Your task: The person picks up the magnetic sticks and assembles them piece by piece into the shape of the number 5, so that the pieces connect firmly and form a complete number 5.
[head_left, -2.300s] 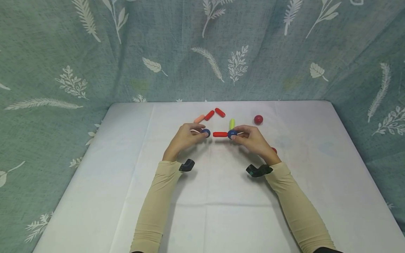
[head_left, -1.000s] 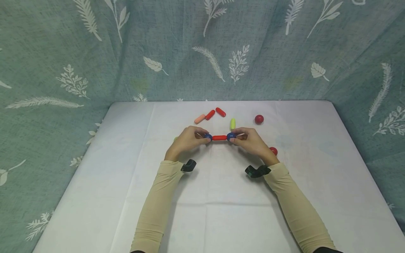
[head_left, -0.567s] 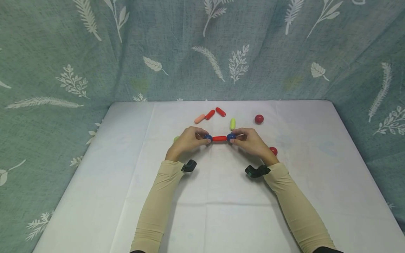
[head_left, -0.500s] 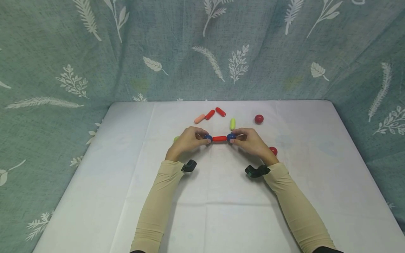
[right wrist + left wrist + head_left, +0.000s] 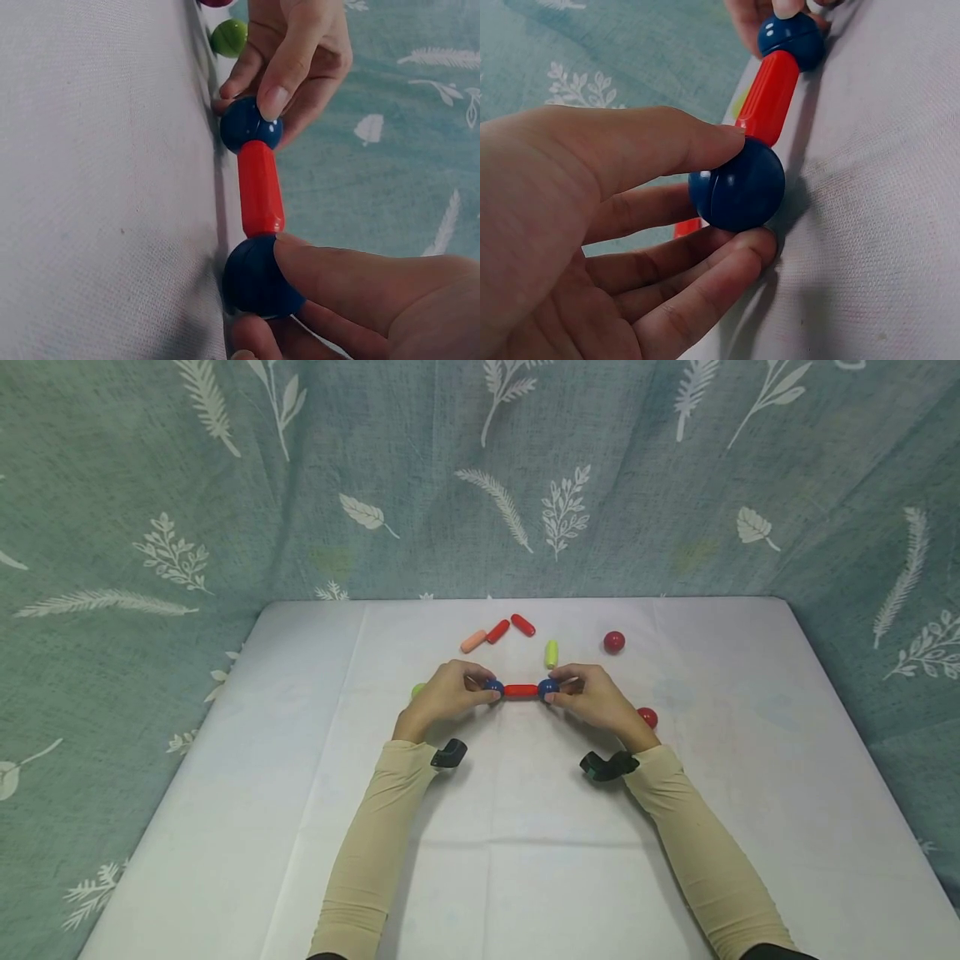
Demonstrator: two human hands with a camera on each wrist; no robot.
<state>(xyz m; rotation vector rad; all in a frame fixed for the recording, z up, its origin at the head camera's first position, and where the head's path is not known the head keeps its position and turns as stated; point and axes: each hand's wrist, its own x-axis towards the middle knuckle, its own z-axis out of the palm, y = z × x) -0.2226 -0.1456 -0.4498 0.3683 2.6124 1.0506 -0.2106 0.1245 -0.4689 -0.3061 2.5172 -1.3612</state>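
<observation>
My left hand (image 5: 448, 692) pinches a blue ball (image 5: 739, 186) between thumb and fingers. Opposite it, my right hand (image 5: 596, 697) grips a second blue ball (image 5: 259, 279) the same way. Between the two balls runs a short red rod (image 5: 521, 691) with flattened sides, touching a ball at each end. In the head view this dumbbell shape lies level, left to right, in the middle of the table. The wrist views show it close to the white cloth; whether it touches the cloth I cannot tell.
Behind the hands lie a peach rod (image 5: 473, 642), two red rods (image 5: 498, 632) and a yellow-green rod (image 5: 552, 653). A red ball (image 5: 614, 642) sits back right; another red ball (image 5: 648, 717) is partly behind the right wrist. A green ball (image 5: 229, 37) shows beside the left hand.
The left blue ball, at first apart from the red rod, has come against its free end. Both hands have shifted slightly nearer the person; in the last half second they hardly move.
</observation>
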